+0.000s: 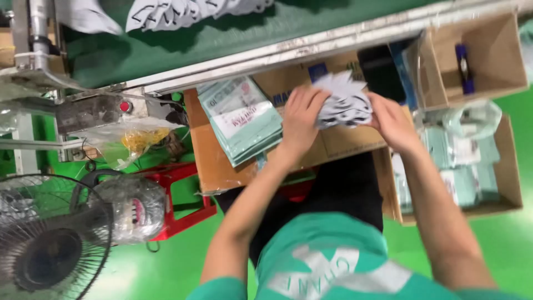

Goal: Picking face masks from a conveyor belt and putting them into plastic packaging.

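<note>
My left hand (302, 119) and my right hand (393, 119) together grip a stack of white face masks (344, 100) with dark ear loops, one hand on each side. The stack is held over a flat brown cardboard sheet (222, 161) that lies across my lap. A pile of light green printed pouches (241, 119) lies on that cardboard just left of my left hand. More white masks (177, 11) lie on the green conveyor belt (277, 28) above.
A cardboard box (502, 183) of filled green pouches stands at the right. Another open carton (488, 55) holds a blue pen. A red stool (177, 194), a fan (50, 239) and a plastic bag (130, 141) are at the left. The floor is green.
</note>
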